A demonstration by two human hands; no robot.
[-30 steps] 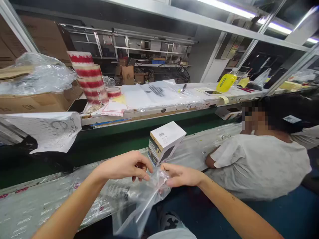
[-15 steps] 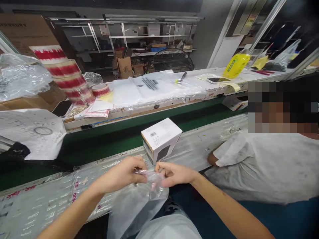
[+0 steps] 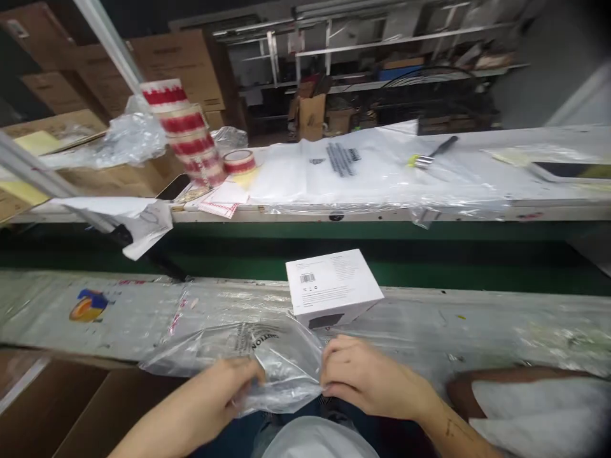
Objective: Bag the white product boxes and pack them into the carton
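Note:
Stretched between my two hands is a clear plastic bag (image 3: 281, 350) with dark printed warning text. My left hand (image 3: 233, 385) grips its near edge, fingers closed on the film. At the bag's right end my right hand (image 3: 356, 375) pinches the plastic between thumb and fingers. Just beyond the bag, a white box (image 3: 334, 280) with a barcode and fine print on its top rests on the plastic-covered bench (image 3: 405, 324). The bag's far edge lies against or just in front of the box's lower left corner; I cannot tell whether they touch.
Along the raised shelf are a stack of red-and-white tape rolls (image 3: 188, 133), a single tape roll (image 3: 239, 162), printed plastic bags (image 3: 324, 168) and a dark-handled tool (image 3: 434, 152). An open cardboard box (image 3: 109, 407) stands lower left. A co-worker's sleeve (image 3: 534, 407) is close on my right.
The bag, bunched and hanging down before, is now spread out over the bench edge. My hands have moved apart. The view has swung left.

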